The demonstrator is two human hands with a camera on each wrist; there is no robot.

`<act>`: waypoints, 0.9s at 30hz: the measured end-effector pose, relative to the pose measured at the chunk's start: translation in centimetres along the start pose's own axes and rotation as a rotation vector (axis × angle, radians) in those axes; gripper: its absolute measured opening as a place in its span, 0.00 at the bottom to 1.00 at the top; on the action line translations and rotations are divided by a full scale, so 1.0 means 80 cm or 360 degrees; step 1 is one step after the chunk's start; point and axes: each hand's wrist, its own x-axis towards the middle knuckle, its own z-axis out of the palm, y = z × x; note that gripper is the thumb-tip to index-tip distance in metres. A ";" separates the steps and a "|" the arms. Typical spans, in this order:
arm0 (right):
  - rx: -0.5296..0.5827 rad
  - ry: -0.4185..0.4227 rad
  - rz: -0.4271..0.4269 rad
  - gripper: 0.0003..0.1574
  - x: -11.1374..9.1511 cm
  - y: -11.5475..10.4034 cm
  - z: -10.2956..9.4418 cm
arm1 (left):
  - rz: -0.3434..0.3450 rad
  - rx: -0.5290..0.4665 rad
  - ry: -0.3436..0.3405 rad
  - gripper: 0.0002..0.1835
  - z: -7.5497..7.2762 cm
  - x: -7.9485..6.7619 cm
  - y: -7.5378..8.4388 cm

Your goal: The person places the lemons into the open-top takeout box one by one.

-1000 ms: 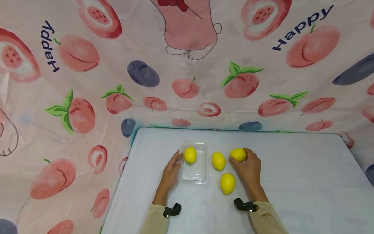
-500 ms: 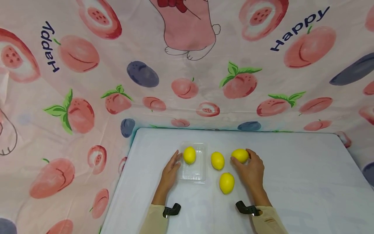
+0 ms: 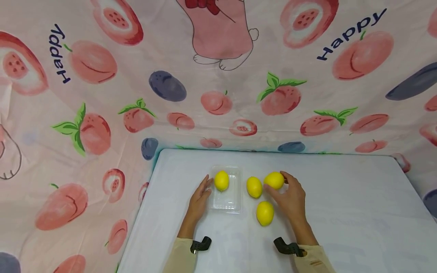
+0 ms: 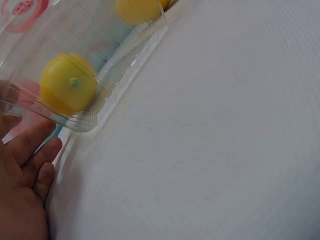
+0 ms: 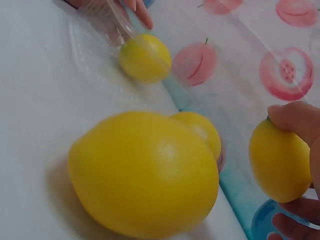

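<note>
Toward the far edge of the counter (image 3: 358,208), left of its middle, sat a clear plastic tray (image 3: 225,203) with one lemon (image 3: 221,181) in its far left corner. Right of that, the right hand (image 3: 293,198) had the held lemon (image 3: 274,181) pinched end to end, thumb on the stem tip and fingers round the other tip, so the grip was only as wide as the fruit. From the right wrist view it looked to be up off the counter. The left hand (image 3: 198,201) held nothing, fingers loosely straight along the tray's left edge. Two more lemons were loose on the counter: a middle lemon (image 3: 254,187) between tray and right hand, plus a near lemon (image 3: 264,213) a bit back from the far edge.

Handling-wise, my guess was light and pretty firm, no squeezing needed. The skin looked smooth and a bit shiny, so maybe slippery, and round enough to roll. IMO tip to tip was a decent hold, though the fat middle probably gave more contact. The tray looked thin and bendy, so I'd have gone easy on its rim.
</note>
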 end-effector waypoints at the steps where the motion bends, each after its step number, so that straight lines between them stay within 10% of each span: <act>1: -0.0005 -0.0017 -0.0013 0.50 -0.001 -0.003 0.001 | -0.0003 0.0005 -0.0001 0.29 0.000 0.000 0.000; 27: 0.0077 -0.0435 -0.0382 0.49 -0.039 -0.058 0.047 | 0.0029 0.0019 -0.0005 0.30 -0.002 -0.001 0.000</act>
